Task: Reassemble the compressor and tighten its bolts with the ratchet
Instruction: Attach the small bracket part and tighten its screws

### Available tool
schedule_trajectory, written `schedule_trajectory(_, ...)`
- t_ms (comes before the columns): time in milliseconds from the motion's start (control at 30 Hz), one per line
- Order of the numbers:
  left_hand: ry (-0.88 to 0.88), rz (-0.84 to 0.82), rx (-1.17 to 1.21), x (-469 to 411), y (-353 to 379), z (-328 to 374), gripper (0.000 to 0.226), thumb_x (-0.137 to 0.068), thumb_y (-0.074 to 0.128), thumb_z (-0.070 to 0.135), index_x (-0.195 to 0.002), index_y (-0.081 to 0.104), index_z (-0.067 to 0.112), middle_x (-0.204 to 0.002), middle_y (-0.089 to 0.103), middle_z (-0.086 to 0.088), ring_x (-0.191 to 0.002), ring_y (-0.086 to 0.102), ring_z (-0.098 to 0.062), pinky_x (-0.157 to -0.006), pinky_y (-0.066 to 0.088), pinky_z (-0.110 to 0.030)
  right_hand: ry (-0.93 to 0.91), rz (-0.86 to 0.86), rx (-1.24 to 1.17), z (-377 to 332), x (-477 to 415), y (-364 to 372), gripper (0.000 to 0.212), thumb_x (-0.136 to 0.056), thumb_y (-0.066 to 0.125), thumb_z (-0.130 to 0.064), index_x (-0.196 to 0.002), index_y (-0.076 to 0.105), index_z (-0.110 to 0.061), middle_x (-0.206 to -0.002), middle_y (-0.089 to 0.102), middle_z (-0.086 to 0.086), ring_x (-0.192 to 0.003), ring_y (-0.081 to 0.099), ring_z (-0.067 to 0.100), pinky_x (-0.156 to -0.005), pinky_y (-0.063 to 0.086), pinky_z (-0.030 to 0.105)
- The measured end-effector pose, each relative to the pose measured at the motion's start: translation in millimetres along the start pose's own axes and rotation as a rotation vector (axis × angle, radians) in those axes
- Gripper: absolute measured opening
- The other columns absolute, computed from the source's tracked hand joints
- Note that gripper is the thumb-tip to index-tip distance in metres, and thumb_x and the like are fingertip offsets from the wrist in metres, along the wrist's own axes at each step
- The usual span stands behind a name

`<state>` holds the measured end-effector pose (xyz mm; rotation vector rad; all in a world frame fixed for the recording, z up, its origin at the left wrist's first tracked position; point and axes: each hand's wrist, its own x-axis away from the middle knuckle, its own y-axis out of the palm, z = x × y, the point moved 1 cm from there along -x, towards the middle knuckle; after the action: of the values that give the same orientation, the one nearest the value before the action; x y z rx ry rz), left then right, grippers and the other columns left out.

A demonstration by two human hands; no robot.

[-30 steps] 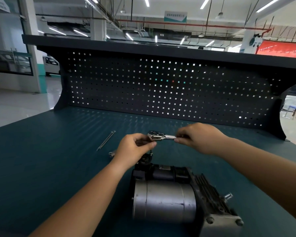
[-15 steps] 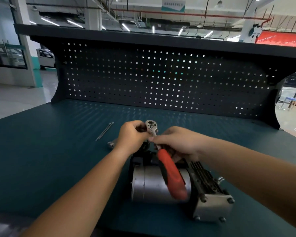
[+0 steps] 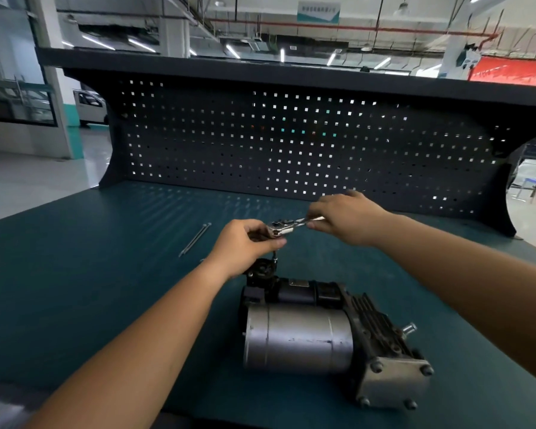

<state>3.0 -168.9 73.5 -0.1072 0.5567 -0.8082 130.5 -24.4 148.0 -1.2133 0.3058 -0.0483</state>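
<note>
The compressor (image 3: pixel 300 335) lies on the green bench, a silver cylinder in front with a black finned head and a grey end plate at its right. The chrome ratchet (image 3: pixel 283 227) stands over the compressor's far left end, on a bolt there. My left hand (image 3: pixel 245 247) grips the ratchet's head from the left. My right hand (image 3: pixel 347 216) holds the shaft to the right, and the red handle is hidden inside it.
Two long thin bolts (image 3: pixel 195 239) lie on the bench mat (image 3: pixel 90 274) left of my hands. A dark pegboard back wall (image 3: pixel 291 144) closes the bench's far side. The bench's front edge runs just below the compressor.
The ratchet handle has swung from pointing toward me back out to the right, with my right hand following it. My left hand stays on the ratchet head.
</note>
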Motion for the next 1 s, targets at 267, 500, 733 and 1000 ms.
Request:
schedule_trajectory(267, 0.005, 0.062, -0.008, 8, 8, -2, 0.02, -0.071, 0.081, 0.017, -0.08, 0.069, 0.03, -0.079, 0.072, 0.013, -0.076, 0.068, 0.0, -0.074, 0.054, -0.017, -0.025, -0.195, -0.17, -18, 39, -7, 0.035, -0.097, 0.04, -0.049, -0.079, 0.056, -0.024, -0.073, 0.065, -0.005, -0.063, 0.054, 0.01, -0.056, 0.037, 0.025)
schedule_trajectory(500, 0.025, 0.251, -0.099, 10, 13, 1, 0.027, -0.065, 0.084, 0.022, -0.057, 0.058, 0.023, -0.056, 0.059, 0.009, -0.053, 0.048, -0.001, -0.053, 0.039, -0.024, 0.215, -0.276, -1.159, -80, 41, -3, 0.036, -0.096, 0.052, -0.037, -0.068, 0.051, -0.014, -0.05, 0.055, -0.003, -0.038, 0.051, 0.006, -0.038, 0.045, 0.018)
schedule_trajectory(733, -0.044, 0.185, -0.044, 2, 12, -2, 0.019, -0.066, 0.085, 0.014, -0.061, 0.067, 0.02, -0.056, 0.065, 0.011, -0.054, 0.055, -0.001, -0.055, 0.045, -0.02, 0.207, -0.447, -1.042, -54, 35, -13, 0.037, -0.092, 0.054, -0.044, -0.068, 0.058, -0.016, -0.061, 0.057, 0.001, -0.047, 0.054, 0.009, -0.047, 0.049, 0.019)
schedule_trajectory(1000, -0.06, 0.106, -0.039, -4, 10, -1, 0.015, -0.068, 0.084, 0.018, -0.072, 0.071, 0.011, -0.063, 0.067, 0.003, -0.051, 0.053, 0.0, -0.05, 0.039, -0.013, 0.147, -0.178, -0.208, 3, 5, -14, 0.037, -0.093, 0.046, -0.052, -0.112, 0.062, -0.024, -0.107, 0.064, -0.005, -0.103, 0.055, 0.019, -0.091, 0.038, 0.036)
